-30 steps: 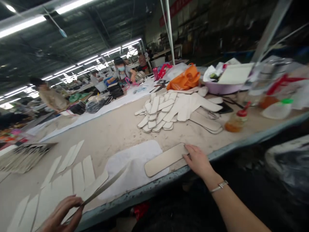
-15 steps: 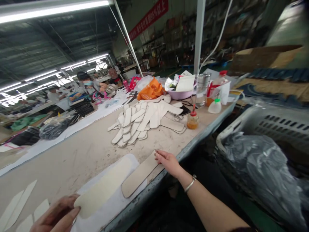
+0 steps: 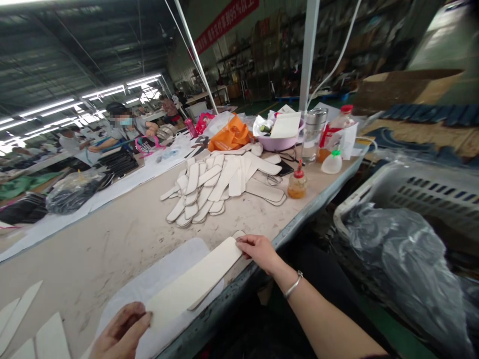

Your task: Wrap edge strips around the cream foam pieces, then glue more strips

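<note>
A long cream panel with rounded corners stretches between my two hands. My left hand pinches its near end between thumb and fingers. At the far end my right hand, with a bangle on the wrist, is closed on the panel's corner. Beneath it lies a darker beige panel, mostly hidden, with only its far tip and a thin edge showing. Whether the right fingers also grip that lower panel is hidden. A white sheet is spread under both panels. Beyond them sits a heap of similar panels.
Loose white strips lie at the table's left. A glue bottle with red cap, a green-capped bottle, a tumbler and a lilac basin stand at the back right. A plastic crate is beside the table; a person works opposite.
My left hand has carried the cream panel rightward off the white sheet and over the beige panel. My right hand has shifted from the beige panel's end to the cream panel's far end.
</note>
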{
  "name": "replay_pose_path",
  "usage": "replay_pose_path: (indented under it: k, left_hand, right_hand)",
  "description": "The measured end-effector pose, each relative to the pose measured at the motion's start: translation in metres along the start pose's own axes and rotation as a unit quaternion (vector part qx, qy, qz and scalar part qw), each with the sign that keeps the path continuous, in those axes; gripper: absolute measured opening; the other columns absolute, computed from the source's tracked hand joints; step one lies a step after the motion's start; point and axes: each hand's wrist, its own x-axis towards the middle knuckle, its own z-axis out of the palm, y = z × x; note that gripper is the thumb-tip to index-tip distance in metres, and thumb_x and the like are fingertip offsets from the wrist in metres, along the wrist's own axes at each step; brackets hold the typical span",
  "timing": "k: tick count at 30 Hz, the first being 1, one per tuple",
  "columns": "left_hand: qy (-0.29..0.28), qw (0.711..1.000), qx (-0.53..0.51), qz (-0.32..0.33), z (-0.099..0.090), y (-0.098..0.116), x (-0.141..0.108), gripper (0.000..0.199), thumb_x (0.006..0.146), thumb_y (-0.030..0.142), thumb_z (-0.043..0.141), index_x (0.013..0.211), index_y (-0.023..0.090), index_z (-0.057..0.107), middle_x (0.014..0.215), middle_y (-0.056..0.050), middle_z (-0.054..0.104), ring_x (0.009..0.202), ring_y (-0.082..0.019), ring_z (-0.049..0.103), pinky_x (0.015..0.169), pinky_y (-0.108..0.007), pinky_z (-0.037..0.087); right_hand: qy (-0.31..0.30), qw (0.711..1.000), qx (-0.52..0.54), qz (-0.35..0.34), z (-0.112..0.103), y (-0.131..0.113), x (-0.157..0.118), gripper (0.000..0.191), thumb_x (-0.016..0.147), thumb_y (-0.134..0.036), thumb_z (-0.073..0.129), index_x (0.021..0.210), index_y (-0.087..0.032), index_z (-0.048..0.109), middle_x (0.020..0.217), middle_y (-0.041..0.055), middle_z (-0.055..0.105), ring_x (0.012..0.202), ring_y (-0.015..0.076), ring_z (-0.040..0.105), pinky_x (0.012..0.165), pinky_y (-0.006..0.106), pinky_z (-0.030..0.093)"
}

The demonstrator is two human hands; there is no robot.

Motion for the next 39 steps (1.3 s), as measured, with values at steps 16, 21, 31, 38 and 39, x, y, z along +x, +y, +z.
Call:
replay_pose_path:
  k: [16, 21, 31, 38, 39]
  left_hand:
    - [-0.147, 0.984, 0.021, -0.095, 0.061, -0.045, 0.019, 0.038, 0.063, 0.049, 0.065, 0.084, 0.021, 0.048, 0.059, 0.005, 0.061, 0.052, -0.015, 0.052, 0.054, -0.026, 0.039]
    - [-0.172, 0.98, 0.05, -0.08, 0.063, -0.041, 0.019, 0.031, 0.066, 0.043, 0.06, 0.082, 0.022, 0.045, 0.055, 0.007, 0.058, 0.052, -0.015, 0.053, 0.053, -0.026, 0.038]
    - [-0.197, 0.975, 0.092, -0.054, 0.067, -0.041, 0.025, 0.014, 0.07, 0.023, 0.055, 0.079, 0.02, 0.045, 0.056, 0.007, 0.057, 0.051, -0.011, 0.051, 0.053, -0.022, 0.035]
    - [-0.202, 0.974, 0.102, -0.035, 0.068, -0.043, 0.021, 0.013, 0.071, 0.022, 0.056, 0.08, 0.02, 0.045, 0.06, 0.006, 0.059, 0.052, -0.01, 0.052, 0.054, -0.022, 0.036]
    - [-0.201, 0.973, 0.104, -0.034, 0.068, -0.041, 0.021, 0.014, 0.071, 0.022, 0.056, 0.08, 0.02, 0.045, 0.06, 0.006, 0.059, 0.052, -0.011, 0.052, 0.054, -0.022, 0.037]
  right_hand:
    - [0.1, 0.918, -0.379, -0.056, -0.014, 0.0, 0.028, 0.017, 0.078, -0.03, 0.056, 0.093, -0.022, 0.059, 0.072, 0.0004, 0.069, 0.076, 0.0184, 0.063, 0.071, 0.028, 0.041]
    - [0.102, 0.907, -0.406, -0.046, -0.013, 0.001, 0.031, 0.016, 0.077, -0.032, 0.056, 0.09, -0.022, 0.059, 0.07, 0.0001, 0.069, 0.078, 0.0188, 0.063, 0.072, 0.028, 0.041]
    - [0.114, 0.881, -0.458, -0.039, -0.012, 0.004, 0.033, 0.016, 0.075, -0.035, 0.056, 0.084, -0.022, 0.059, 0.071, -0.0008, 0.067, 0.072, 0.0174, 0.062, 0.067, 0.027, 0.041]
    - [0.114, 0.882, -0.455, -0.042, -0.011, 0.005, 0.034, 0.017, 0.074, -0.035, 0.057, 0.084, -0.022, 0.059, 0.07, -0.0019, 0.066, 0.07, 0.0162, 0.062, 0.068, 0.027, 0.042]
    - [0.115, 0.882, -0.455, -0.041, -0.011, 0.005, 0.034, 0.017, 0.074, -0.035, 0.057, 0.084, -0.022, 0.059, 0.069, -0.0019, 0.066, 0.07, 0.0161, 0.062, 0.068, 0.027, 0.042]
